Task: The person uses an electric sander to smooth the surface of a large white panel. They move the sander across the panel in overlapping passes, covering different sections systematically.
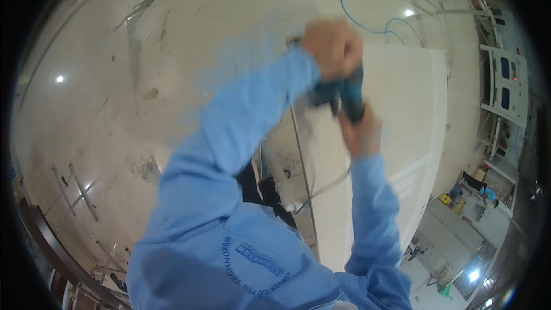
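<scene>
Both my hands are on a teal and black corded power tool point(352, 93), blurred by motion, at the left edge of a large pale panel point(404, 103). My left hand point(332, 49) is closed over its far end, with the forearm reaching across from the left. My right hand point(361, 132) grips its near end. A grey cord point(330, 185) runs back from the tool over the panel. What the tool's underside touches is hidden, and its exact kind cannot be made out.
Blue hose point(350, 8) loops across the floor beyond the panel. Metal bars point(85, 192) lie at the far left. A white machine cabinet point(506, 83) stands at the right. At the lower right another person point(489, 193) is near worktables point(453, 232).
</scene>
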The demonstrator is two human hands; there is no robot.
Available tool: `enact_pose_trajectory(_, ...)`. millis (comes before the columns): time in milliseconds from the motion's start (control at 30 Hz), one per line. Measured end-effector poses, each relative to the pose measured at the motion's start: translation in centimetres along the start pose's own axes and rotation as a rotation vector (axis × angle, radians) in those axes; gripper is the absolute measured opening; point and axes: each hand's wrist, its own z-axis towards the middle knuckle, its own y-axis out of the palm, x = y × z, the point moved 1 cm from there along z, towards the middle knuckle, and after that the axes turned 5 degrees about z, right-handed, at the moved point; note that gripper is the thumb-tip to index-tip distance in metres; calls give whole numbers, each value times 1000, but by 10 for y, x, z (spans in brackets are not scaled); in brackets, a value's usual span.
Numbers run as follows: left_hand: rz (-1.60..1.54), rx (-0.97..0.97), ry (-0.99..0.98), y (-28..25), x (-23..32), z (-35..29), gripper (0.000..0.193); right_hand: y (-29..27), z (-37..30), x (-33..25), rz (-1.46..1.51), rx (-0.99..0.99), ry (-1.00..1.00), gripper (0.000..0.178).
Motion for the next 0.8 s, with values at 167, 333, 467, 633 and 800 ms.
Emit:
enact_pose_trajectory(167, -119, 169, 224, 20, 50, -115, 10, -16, -131, -8, -83, -147, 190, 35)
enact_pose_trajectory(333, -49, 142, 147, 1, -22, 9, 16, 6, 14, 1, -59, -39, 36, 37)
enact_pose_trajectory(467, 43, 82, 65, 15, -40, 75, 22, 4, 71, 20, -78, 42, 37, 39)
enact_pose_trajectory(633, -101, 44, 214, 28, 47, -75, 7, -15, -107, 7, -65, -105, 266, 37)
enact_pose_trajectory(800, -168, 70, 209, 14, 70, -122, 8, -19, -156, -24, -43, -167, 334, 31)
